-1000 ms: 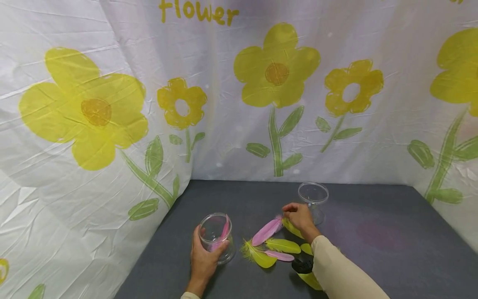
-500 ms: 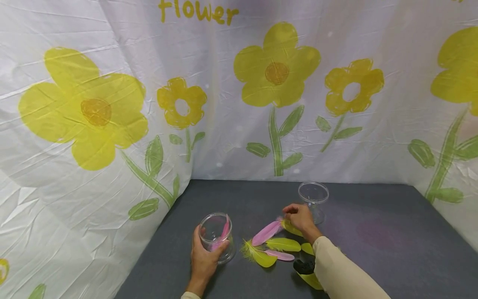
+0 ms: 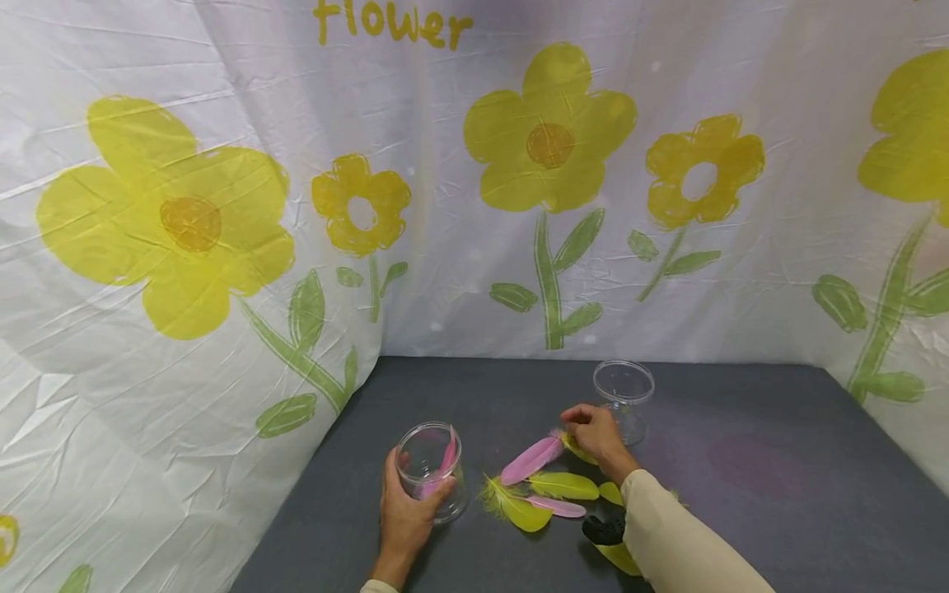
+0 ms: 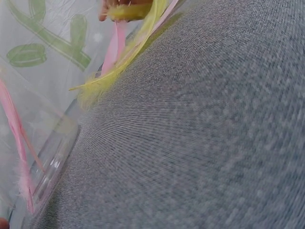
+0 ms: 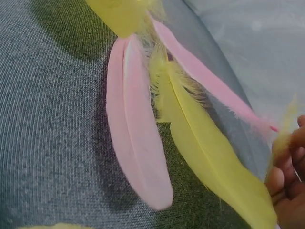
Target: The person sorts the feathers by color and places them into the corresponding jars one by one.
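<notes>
Feathers (image 3: 563, 486), yellow and pink, fan out across a dark tabletop (image 3: 756, 511) between two bare hands.

Nearest, one yellow feather (image 3: 617, 559) is partly hidden by the right sleeve (image 3: 685, 539). The left hand (image 3: 410, 504) curls thumb and fingers around a clear jar (image 3: 430, 471), mouth up, toward the tabletop's left edge; inside, a pink feather (image 3: 448, 452) stands nearly upright, tip at the rim. Beside the jar, a fluffy-ended yellow feather (image 3: 526, 512) points its fluff toward the far left corner. Beyond, a broad pink feather (image 3: 531, 461) slants, fluff toward the far edge. The right hand (image 3: 597, 438), fingers narrowed to a pinch, holds another yellow feather (image 3: 581, 450), its visible length slanting from far left to near right. A clear container (image 3: 624, 402) stands near the middle of the far edge.
</notes>
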`<move>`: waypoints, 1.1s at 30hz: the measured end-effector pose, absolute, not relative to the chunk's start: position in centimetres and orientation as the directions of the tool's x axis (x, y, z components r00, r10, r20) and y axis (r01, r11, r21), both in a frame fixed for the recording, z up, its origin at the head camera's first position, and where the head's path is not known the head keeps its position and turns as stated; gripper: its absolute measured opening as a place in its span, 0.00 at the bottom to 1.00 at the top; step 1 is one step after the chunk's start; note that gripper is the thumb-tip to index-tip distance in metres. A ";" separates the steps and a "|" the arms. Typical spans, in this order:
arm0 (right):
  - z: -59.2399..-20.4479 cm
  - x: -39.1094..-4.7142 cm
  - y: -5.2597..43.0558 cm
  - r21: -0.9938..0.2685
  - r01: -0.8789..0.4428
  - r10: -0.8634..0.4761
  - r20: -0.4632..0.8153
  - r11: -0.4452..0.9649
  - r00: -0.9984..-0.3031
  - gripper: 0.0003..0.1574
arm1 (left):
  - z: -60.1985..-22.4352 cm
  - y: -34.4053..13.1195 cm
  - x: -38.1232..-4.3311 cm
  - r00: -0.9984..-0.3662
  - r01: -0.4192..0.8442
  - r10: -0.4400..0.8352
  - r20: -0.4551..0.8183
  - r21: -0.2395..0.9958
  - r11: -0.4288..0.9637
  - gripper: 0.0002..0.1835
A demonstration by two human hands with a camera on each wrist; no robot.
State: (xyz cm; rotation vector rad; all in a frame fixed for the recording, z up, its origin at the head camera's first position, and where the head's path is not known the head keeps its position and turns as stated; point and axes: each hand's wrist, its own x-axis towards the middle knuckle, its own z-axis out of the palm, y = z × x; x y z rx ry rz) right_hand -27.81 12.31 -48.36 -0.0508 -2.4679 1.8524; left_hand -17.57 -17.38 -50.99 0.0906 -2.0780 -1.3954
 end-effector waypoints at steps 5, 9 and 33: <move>-48.3 -27.8 12.3 -0.982 0.026 0.054 -0.016 0.187 -0.998 0.13 | -50.9 -17.3 -17.5 -0.798 0.286 -0.384 0.464 0.853 0.436 0.54; -48.3 -27.9 12.3 -0.986 0.029 0.051 -0.021 0.163 -0.998 0.13 | -50.9 -17.3 -17.5 -0.803 0.276 -0.383 0.456 0.855 0.440 0.54; -45.6 -28.0 12.0 -0.963 -0.147 0.132 0.180 0.224 -0.975 0.07 | -50.7 -17.5 -17.4 -0.813 0.259 -0.387 0.434 0.866 0.427 0.54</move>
